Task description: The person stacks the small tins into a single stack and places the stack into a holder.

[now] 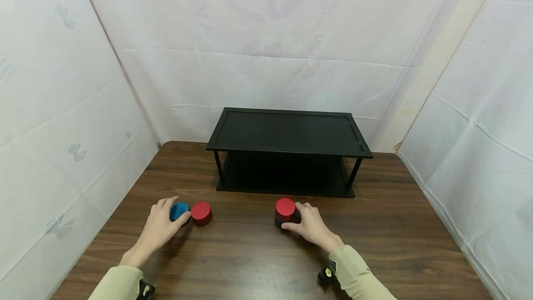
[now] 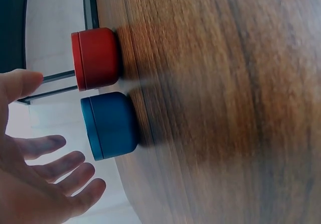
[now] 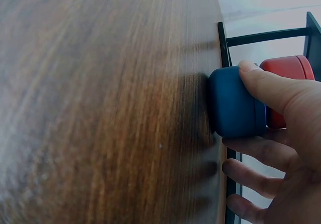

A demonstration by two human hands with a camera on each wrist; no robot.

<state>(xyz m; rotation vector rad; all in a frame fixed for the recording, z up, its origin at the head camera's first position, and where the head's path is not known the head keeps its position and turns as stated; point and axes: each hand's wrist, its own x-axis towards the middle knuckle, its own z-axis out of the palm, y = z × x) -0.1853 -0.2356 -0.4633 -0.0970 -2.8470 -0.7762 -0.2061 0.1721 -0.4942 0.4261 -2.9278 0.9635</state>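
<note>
My left hand (image 1: pixel 160 223) is held over a small blue lidded tin (image 2: pixel 113 126), thumb and fingers spread. In the left wrist view a gap shows between the fingers and that tin. A red tin (image 1: pixel 201 213) of like shape stands on the table right beside it. Farther right, my right hand (image 1: pixel 311 226) pinches another blue tin (image 3: pixel 233 103) between thumb and fingers. A second red tin (image 1: pixel 285 208) sits stacked on this blue one and mostly covers it in the head view. Whether the pinched tin touches the table, I cannot tell.
A black two-tier shelf (image 1: pixel 287 131) stands at the back of the brown wooden table (image 1: pixel 241 253), behind the tins. White sheeting (image 1: pixel 266 59) hangs behind the table and along both sides.
</note>
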